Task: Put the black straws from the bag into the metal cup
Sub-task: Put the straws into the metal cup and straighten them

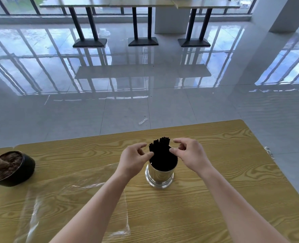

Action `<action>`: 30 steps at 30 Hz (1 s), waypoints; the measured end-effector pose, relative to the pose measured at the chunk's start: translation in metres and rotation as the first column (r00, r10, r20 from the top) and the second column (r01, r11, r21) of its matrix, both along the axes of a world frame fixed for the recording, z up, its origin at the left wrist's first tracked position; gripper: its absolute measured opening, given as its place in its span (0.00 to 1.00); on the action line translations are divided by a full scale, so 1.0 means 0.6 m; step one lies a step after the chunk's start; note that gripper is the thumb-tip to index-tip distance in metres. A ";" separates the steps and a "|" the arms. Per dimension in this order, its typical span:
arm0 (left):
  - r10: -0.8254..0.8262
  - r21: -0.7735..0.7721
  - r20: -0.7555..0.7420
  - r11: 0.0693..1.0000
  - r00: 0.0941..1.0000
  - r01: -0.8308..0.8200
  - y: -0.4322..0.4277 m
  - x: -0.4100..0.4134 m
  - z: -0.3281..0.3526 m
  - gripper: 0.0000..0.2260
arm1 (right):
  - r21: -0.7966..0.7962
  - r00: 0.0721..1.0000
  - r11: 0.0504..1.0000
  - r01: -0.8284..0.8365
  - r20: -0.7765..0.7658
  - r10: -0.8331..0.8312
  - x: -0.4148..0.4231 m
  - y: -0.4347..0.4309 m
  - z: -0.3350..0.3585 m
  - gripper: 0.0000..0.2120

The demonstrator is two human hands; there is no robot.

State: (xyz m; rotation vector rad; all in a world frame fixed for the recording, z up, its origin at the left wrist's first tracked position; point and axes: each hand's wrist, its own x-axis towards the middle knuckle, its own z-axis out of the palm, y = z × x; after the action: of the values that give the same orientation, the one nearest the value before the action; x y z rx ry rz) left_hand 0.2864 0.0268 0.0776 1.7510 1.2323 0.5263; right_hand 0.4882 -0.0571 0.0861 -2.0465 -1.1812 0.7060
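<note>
A bundle of black straws (160, 151) stands upright in the shiny metal cup (160, 176) at the middle of the wooden table (233, 172). My left hand (133, 159) is at the left side of the bundle, thumb tip touching the straws, fingers curled and apart. My right hand (191, 154) is at the right side, thumb and fingertips against the straws just above the cup's rim. Neither hand grips anything. The clear plastic bag (71, 199) lies flat and empty on the table to the left, under my left forearm.
A black bowl (12, 168) of brown material with a wooden stick in it sits at the table's left edge. A small clear wrapper (143, 121) lies on the glossy tiled floor beyond the table. Other tables (141, 23) stand far back by the windows.
</note>
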 end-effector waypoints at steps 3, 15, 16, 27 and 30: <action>-0.025 0.164 -0.077 0.986 0.997 0.037 -0.005 0.027 0.007 0.07 | 0.050 0.992 0.998 -0.025 0.127 0.018 -0.027 0.002 -0.004 0.16; 0.016 0.171 -0.079 0.985 0.997 -0.003 -0.004 0.045 -0.002 0.21 | 0.066 0.980 0.997 -0.037 0.196 0.023 -0.036 0.021 -0.010 0.22; 0.008 0.170 -0.078 0.985 0.997 0.005 -0.005 0.044 -0.005 0.24 | 0.067 0.977 0.996 -0.059 0.206 0.044 -0.034 0.019 -0.011 0.25; -0.047 0.237 -0.068 0.970 0.997 0.062 0.001 0.061 0.002 0.09 | -0.054 0.981 0.991 -0.126 0.139 0.133 -0.033 0.052 0.003 0.14; -0.064 0.229 -0.049 0.971 0.997 0.074 0.004 0.060 0.006 0.07 | -0.075 0.987 0.992 -0.106 0.114 0.114 -0.033 0.052 0.004 0.17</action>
State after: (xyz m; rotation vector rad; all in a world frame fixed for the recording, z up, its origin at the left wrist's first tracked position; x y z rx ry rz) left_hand 0.3222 0.0295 0.0812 2.0014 1.1713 0.6152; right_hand 0.4682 -0.0256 0.0888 -2.1172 -1.3632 0.6940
